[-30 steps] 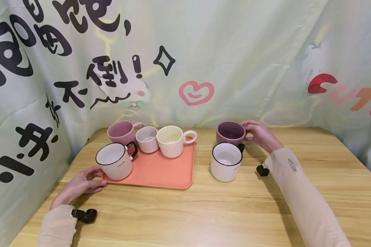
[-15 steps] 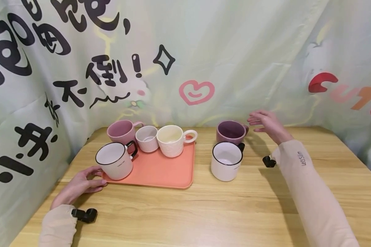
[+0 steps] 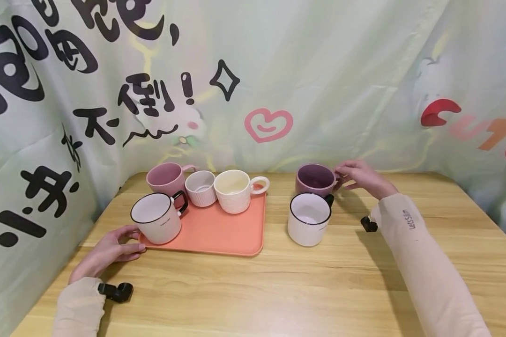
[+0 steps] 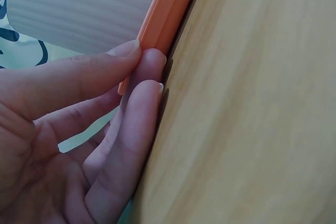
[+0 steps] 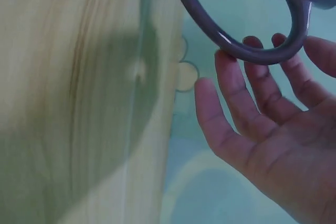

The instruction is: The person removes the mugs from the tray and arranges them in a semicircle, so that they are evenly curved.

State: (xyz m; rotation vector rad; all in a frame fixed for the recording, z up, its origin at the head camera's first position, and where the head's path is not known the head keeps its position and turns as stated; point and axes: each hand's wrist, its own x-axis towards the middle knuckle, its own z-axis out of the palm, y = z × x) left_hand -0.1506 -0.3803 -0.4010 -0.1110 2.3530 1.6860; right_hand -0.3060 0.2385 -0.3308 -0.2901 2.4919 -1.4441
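Observation:
My left hand (image 3: 109, 250) pinches the front-left corner of an orange tray (image 3: 219, 236); in the left wrist view the thumb lies on the rim with fingertips against its outer side. A white black-rimmed mug (image 3: 158, 227), a pink mug (image 3: 164, 180), a small ribbed cup (image 3: 201, 192) and a cream mug (image 3: 233, 194) stand on the tray. To the right, a purple mug (image 3: 314, 180) stands behind another white black-rimmed mug (image 3: 308, 227). My right hand (image 3: 364, 179) is at the purple mug's handle (image 5: 252, 53), its relaxed fingers touching the loop, not curled round it.
Everything stands on a wooden table (image 3: 278, 295). A pale curtain (image 3: 341, 84) with printed lettering hangs behind and to the left of it. Small black devices sit at both wrists, over the beige sleeves (image 3: 430, 262).
My right hand let go of the purple mug's handle, drew back up and right, then came back to the handle. The left hand, the tray and the cups stayed in place.

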